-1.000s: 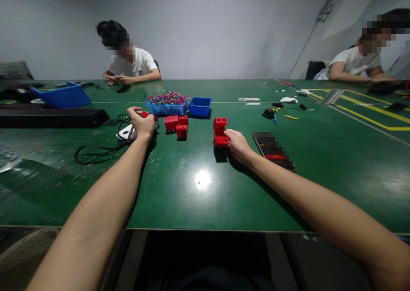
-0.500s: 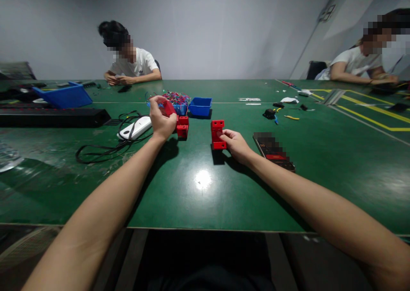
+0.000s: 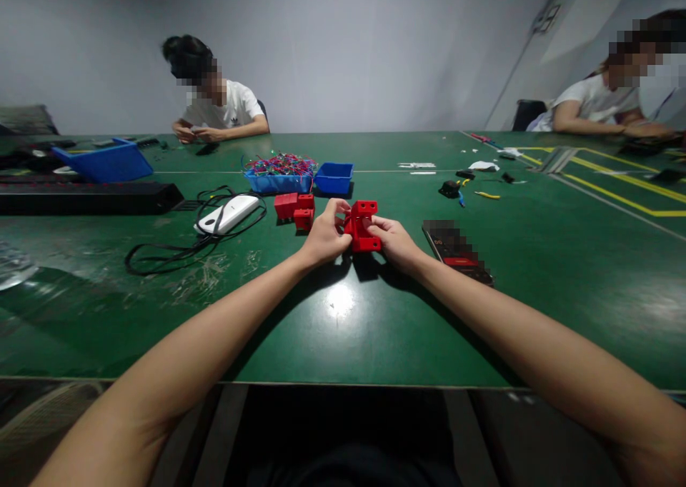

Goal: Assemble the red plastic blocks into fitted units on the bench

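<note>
Centrally, above a green table (image 3: 279, 344), two bare hands meet. The left hand (image 3: 326, 236), fingers curled, appears to grip a mostly hidden red piece (image 3: 348, 224); the right hand (image 3: 395, 242) pinches a red bracket (image 3: 366, 243) immediately to its right, apparently just off the tabletop. The two parts are seemingly in contact, though whether they are joined cannot be told; red blocks (image 3: 286, 206) stand untouched beyond the left hand. Lettering: the phone (image 3: 447, 250) shows apparent zeros, the rest pixelated; faint marks on the white device (image 3: 230, 213) are illegible.
</note>
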